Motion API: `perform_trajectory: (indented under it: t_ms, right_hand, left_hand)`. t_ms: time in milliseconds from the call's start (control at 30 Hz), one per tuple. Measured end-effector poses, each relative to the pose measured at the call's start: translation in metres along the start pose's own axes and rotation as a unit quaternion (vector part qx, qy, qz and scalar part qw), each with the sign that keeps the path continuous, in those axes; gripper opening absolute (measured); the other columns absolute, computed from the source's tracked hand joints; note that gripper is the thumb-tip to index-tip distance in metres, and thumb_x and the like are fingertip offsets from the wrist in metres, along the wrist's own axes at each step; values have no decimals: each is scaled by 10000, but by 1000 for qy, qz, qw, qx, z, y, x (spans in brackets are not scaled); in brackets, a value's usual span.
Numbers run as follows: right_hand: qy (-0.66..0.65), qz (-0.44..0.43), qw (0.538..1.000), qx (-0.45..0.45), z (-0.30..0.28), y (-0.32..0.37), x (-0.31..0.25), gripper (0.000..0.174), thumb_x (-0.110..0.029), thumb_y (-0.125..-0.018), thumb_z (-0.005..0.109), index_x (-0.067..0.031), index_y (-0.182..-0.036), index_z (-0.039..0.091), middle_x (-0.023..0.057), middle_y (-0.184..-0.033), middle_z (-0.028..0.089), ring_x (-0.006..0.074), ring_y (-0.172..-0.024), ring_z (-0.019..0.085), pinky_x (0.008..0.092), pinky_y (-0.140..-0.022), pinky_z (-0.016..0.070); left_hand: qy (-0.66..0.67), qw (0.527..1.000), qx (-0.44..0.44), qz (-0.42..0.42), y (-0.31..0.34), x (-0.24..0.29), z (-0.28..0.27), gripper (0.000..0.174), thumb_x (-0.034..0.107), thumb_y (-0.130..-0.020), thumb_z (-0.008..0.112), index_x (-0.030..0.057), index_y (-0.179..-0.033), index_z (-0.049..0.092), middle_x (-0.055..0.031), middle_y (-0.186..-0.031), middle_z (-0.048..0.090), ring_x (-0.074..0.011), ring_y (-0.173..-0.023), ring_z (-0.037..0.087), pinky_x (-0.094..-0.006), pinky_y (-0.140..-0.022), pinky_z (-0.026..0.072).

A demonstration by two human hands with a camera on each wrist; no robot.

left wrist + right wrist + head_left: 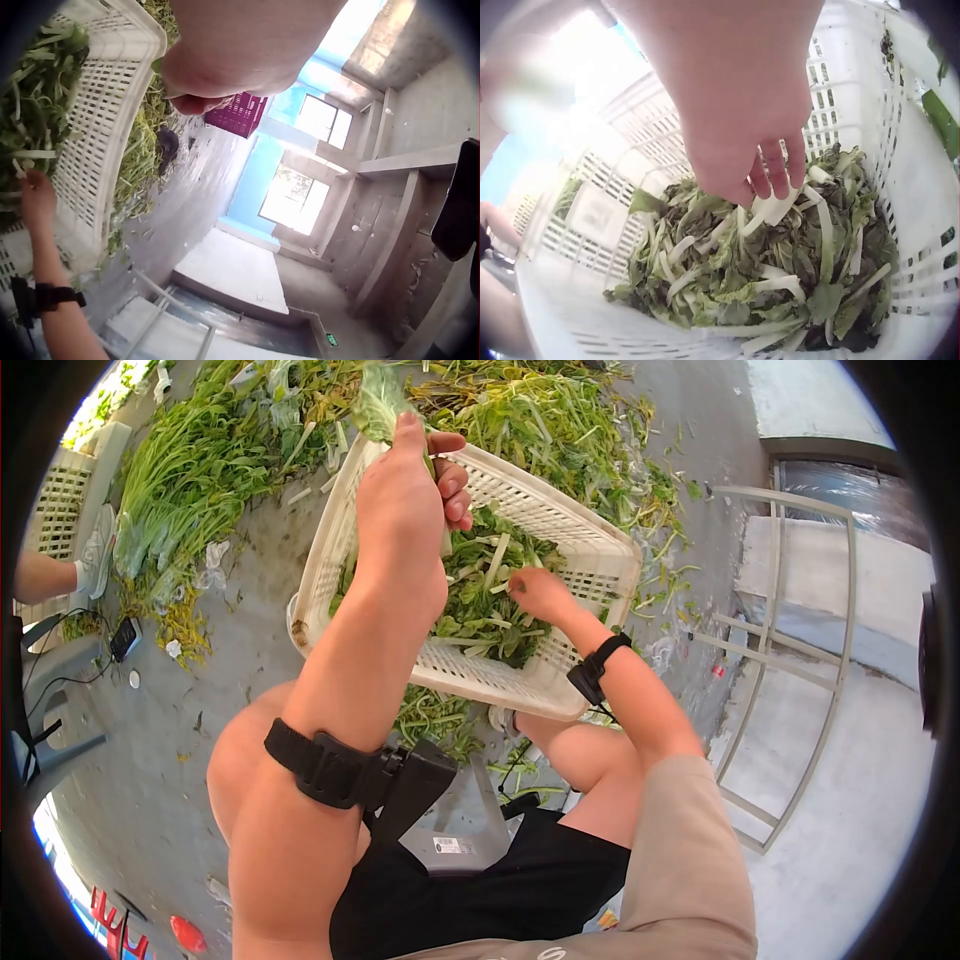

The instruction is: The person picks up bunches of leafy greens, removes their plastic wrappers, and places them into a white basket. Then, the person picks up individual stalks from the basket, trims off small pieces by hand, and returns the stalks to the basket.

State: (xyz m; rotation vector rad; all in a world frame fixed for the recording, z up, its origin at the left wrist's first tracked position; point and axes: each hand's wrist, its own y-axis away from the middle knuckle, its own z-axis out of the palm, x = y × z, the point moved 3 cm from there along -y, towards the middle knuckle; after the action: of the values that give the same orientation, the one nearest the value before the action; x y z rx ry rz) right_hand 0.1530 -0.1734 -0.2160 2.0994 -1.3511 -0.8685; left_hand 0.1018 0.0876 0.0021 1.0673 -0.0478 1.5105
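My left hand (400,500) is raised over the far left rim of a white plastic basket (500,692). It grips a leafy green (378,405), whose pale leaf sticks out beyond the thumb. Inside the basket, my right hand (542,595) reaches down with bent fingers onto the heap of wilted leaves (735,270). Its fingertips pinch a whitish stalk (776,211) at the top of the heap. In the left wrist view the left hand (199,86) shows mostly from its back, and the green it holds is largely hidden.
Piles of green stalks (200,490) and yellowed trimmings (560,420) cover the floor beyond the basket. Another person's gloved hand (95,550) is at the far left beside a second basket (62,505). A metal frame (850,600) stands right; a purple crate (238,116) lies farther off.
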Motion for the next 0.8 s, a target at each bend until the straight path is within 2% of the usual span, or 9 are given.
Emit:
perform_trajectory:
  t_ms: [67,133,267,333,500,600,667,733,800]
  right_hand:
    - [2,-31,998,49,4,-10,3,290,-84,-859,594,-64,-1139,668,139,-1246,617,332,-1138,594,431,-916,512]
    - [141,-132,961,199,5,-22,-6,330,-62,-890,592,-70,-1218,625,110,-1342,564,311,-1228,540,434,-944,499]
    - [237,-175,934,201,22,-38,-25,359,-73,-924,597,-96,-1282,584,82,-1410,511,308,-1284,490,468,-991,474]
    - [314,-62,944,85,29,-46,-23,313,-106,-920,641,-110,-1232,624,91,-1331,559,321,-1258,502,502,-988,468]
    - [374,-83,919,90,18,-32,-15,152,-113,-910,656,-107,-1052,710,106,-1144,635,311,-1196,543,471,-927,493]
    - [273,-60,956,93,-19,-6,-12,155,-131,-875,691,-86,-1020,720,107,-1044,694,309,-1038,640,448,-845,534]
    - [1,-62,986,153,-55,18,-15,205,-140,-807,752,-63,-994,718,109,-904,724,326,-832,686,453,-743,559]
    - [-81,-105,963,235,-86,42,-24,208,-187,-808,783,-53,-951,716,79,-792,721,275,-747,698,415,-673,564]
    - [-477,-18,865,154,-116,71,-44,210,-205,-882,742,-38,-1004,702,55,-852,719,196,-777,700,354,-666,568]
  left_hand:
    - [-34,999,17,5,-4,-2,-1,344,315,-1081,400,4,-1096,544,1,-716,463,-108,-604,417,-277,-586,393]
    - [-44,999,30,6,-3,-2,0,315,283,-1076,417,-2,-1122,544,-12,-759,504,-112,-627,443,-281,-611,418]
    - [-53,997,47,16,-3,-4,0,235,195,-1051,480,-5,-1150,554,-47,-864,581,-117,-684,492,-294,-672,464]
    - [-70,996,44,19,-3,-6,-1,191,147,-1030,503,1,-1134,568,-51,-884,593,-111,-715,508,-274,-692,454]
    - [-82,996,41,10,-5,-10,-3,179,107,-993,536,-7,-1124,580,-7,-816,537,-97,-668,427,-258,-657,379]
    - [-86,996,22,-21,-7,-11,-2,180,124,-986,557,-7,-1108,579,9,-771,491,-92,-645,380,-267,-629,351]
    - [-82,996,5,-32,-9,-11,-1,178,141,-982,573,-2,-1088,576,18,-750,476,-86,-642,377,-263,-624,346]
    - [-69,997,-5,-36,-11,-14,-1,162,154,-985,575,10,-1059,574,27,-743,474,-82,-639,378,-260,-614,339]
    - [-76,997,-17,-27,-8,-15,2,181,205,-982,599,32,-1031,573,38,-737,464,-79,-638,376,-260,-615,334]
